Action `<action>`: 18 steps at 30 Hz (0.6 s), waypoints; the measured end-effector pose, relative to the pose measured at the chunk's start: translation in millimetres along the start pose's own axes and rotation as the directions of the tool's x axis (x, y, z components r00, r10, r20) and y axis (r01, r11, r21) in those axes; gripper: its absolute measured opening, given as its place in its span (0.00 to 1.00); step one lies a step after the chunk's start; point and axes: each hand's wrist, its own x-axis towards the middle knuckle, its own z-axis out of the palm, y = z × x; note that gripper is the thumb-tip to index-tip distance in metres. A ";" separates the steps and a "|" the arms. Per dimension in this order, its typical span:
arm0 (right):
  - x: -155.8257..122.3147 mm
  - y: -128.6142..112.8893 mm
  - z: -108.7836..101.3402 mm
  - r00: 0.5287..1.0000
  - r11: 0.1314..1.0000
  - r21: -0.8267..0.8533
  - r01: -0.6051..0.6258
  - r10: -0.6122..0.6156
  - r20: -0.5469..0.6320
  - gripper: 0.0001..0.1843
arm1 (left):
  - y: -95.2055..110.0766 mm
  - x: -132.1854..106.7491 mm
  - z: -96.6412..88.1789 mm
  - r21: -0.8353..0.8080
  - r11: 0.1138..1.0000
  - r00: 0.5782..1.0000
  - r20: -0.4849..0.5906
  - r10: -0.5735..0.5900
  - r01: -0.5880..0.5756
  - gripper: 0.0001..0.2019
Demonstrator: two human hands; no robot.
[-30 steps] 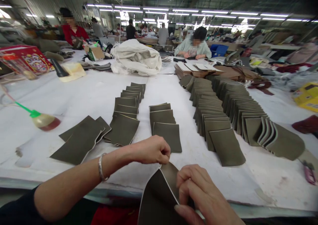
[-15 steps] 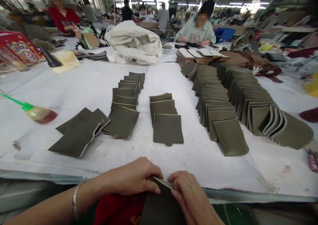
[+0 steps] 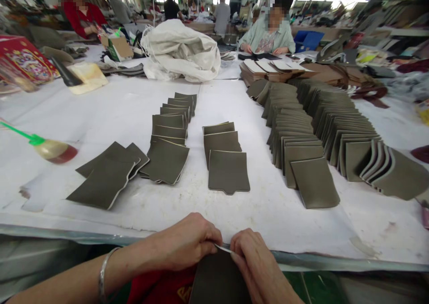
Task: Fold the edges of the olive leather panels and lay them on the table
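A dark olive leather piece (image 3: 219, 279) hangs below the table's front edge, its top edge pinched between both hands. My left hand (image 3: 192, 241), a silver bangle on its wrist, closes thumb and fingers on the left part of that edge. On the right part, my right hand (image 3: 253, 259) grips with bent fingers. Beyond the hands lies a short row of similar pieces (image 3: 229, 171), the nearest with a small tab. Left of it is another overlapping row (image 3: 169, 161), and farther left a few loose pieces (image 3: 103, 179) overlap.
Two long rows of olive pieces (image 3: 296, 147) cover the right side of the white table (image 3: 167, 210). A squeeze bottle with a green nozzle (image 3: 53, 151) lies at left. Farther back are a white cloth bundle (image 3: 182, 51), brown stacks (image 3: 258, 73) and a person (image 3: 268, 38) seated opposite.
The leather piece's top edges, apart before, are now pressed nearly together between my fingers. Both hands stay in about the same place; the camera view has shifted slightly.
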 end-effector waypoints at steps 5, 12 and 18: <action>0.4 -0.2 -3.3 0.999 0.999 -0.015 0.035 -0.036 -0.041 0.09 | -0.1 4.1 5.5 -0.083 0.996 0.999 -0.024 -0.040 0.038 0.08; -0.9 -5.8 -15.4 0.997 0.997 0.062 0.048 -0.044 -0.067 0.08 | 4.0 7.1 9.3 -0.066 0.998 0.999 -0.034 -0.013 0.011 0.07; 6.4 -12.4 -16.4 0.996 0.997 -0.042 0.064 -0.061 0.069 0.06 | 9.6 5.2 9.6 -0.057 0.998 1.000 -0.025 -0.013 0.012 0.08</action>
